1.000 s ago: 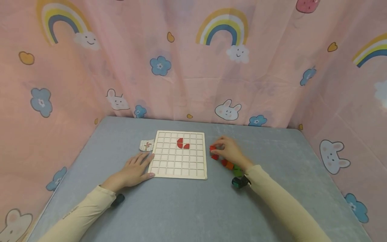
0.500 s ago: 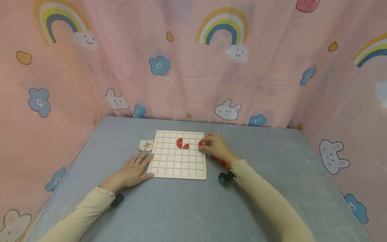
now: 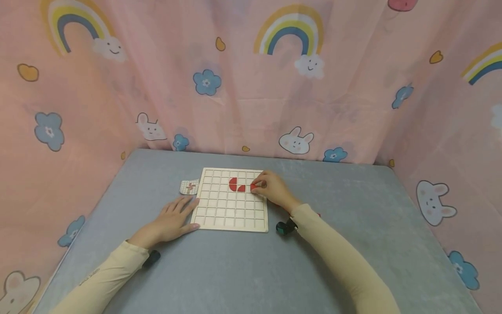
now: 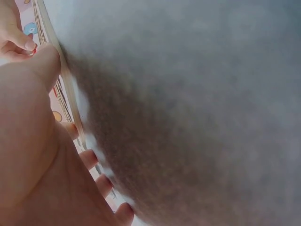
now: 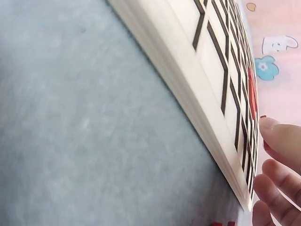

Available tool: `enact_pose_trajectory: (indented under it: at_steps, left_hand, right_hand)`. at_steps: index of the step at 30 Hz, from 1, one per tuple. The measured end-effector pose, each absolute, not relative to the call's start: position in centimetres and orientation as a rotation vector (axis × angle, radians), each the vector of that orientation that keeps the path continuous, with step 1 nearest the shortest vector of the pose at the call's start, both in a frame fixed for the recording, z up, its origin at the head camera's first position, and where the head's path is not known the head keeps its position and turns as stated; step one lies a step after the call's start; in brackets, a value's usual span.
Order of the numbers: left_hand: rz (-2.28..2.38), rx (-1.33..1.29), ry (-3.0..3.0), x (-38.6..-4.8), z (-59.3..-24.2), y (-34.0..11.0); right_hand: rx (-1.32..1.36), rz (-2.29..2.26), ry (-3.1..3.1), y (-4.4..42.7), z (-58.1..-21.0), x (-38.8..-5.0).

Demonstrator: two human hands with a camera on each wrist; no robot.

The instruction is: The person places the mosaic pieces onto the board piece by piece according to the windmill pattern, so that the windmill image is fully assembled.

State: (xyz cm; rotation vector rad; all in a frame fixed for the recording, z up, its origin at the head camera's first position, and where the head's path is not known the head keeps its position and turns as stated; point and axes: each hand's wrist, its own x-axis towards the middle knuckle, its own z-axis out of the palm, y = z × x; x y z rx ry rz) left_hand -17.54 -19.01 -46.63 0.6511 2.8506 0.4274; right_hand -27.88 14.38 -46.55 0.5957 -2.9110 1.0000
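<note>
A pale wooden grid board (image 3: 227, 213) lies on the table. Three red pieces (image 3: 233, 184) sit in its upper middle cells, two forming a half circle and one just right and below. My right hand (image 3: 274, 190) pinches a small red piece (image 3: 252, 187) between thumb and fingertips over the board's right side; in the right wrist view the same piece (image 5: 266, 145) is mostly hidden by the thumb. My left hand (image 3: 170, 220) rests with spread fingers along the board's left edge, thumb at the lower left corner.
A small card (image 3: 189, 187) with a red pinwheel-like picture on a grid lies left of the board. Red pieces (image 5: 223, 224) peek in at the bottom of the right wrist view. A pink patterned curtain (image 3: 243, 117) stands behind the grey table (image 3: 227, 274).
My right hand picked a red piece from the pile at the right and carried it left over the board. The left hand has stayed in place.
</note>
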Motion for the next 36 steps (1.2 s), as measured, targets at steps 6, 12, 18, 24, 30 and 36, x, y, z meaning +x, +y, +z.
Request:
enact_pose_trajectory:
  at_steps: [6,12,18,24,30,36]
  left_hand:
    - [0.452,0.666,2.84,-17.6,-47.0,-19.4]
    - [0.455,0.645,2.829,-17.8,-47.5,-19.4]
    - [0.458,0.625,2.834,-18.0,-47.8,-19.3]
    - [0.448,0.62,2.831,-18.0,-47.6,-19.3]
    - [0.453,0.616,2.83,-18.0,-47.8,-19.4]
    - [0.456,0.632,2.826,-18.0,-48.0,-19.6]
  right_hand:
    - [0.568,0.99,-2.943,13.9,-46.9,-28.0]
    - [0.569,0.994,-2.952,13.6,-46.9,-28.0]
    - [0.593,0.974,-2.941,13.5,-47.0,-28.2]
    - [0.584,1.023,-2.923,13.4,-47.2,-28.2]
    - [0.57,1.033,-2.924,13.3,-47.2,-28.1]
    - [0.552,1.049,-2.93,13.3,-47.2,-28.0]
